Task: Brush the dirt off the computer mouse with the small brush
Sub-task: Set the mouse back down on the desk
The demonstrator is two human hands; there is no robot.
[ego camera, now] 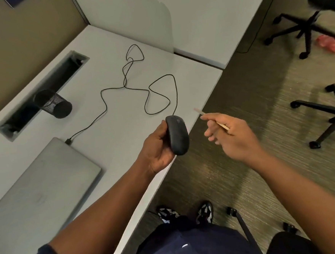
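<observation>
A black wired computer mouse (177, 137) is lifted above the desk's front edge, gripped from the left side by my left hand (157, 147). Its thin black cable (149, 90) loops over the desk top and runs to the laptop. My right hand (231, 135) is a short way to the right of the mouse and pinches a small brush (199, 111) with a thin pale wooden handle. The brush tip points up and left and is blurred. It is apart from the mouse.
A closed grey laptop (42, 187) lies on the white desk (110, 119) at the left. A black mesh pen cup (55, 104) lies tipped beside the cable slot (41, 92). Office chair bases (328, 113) stand on the carpet to the right.
</observation>
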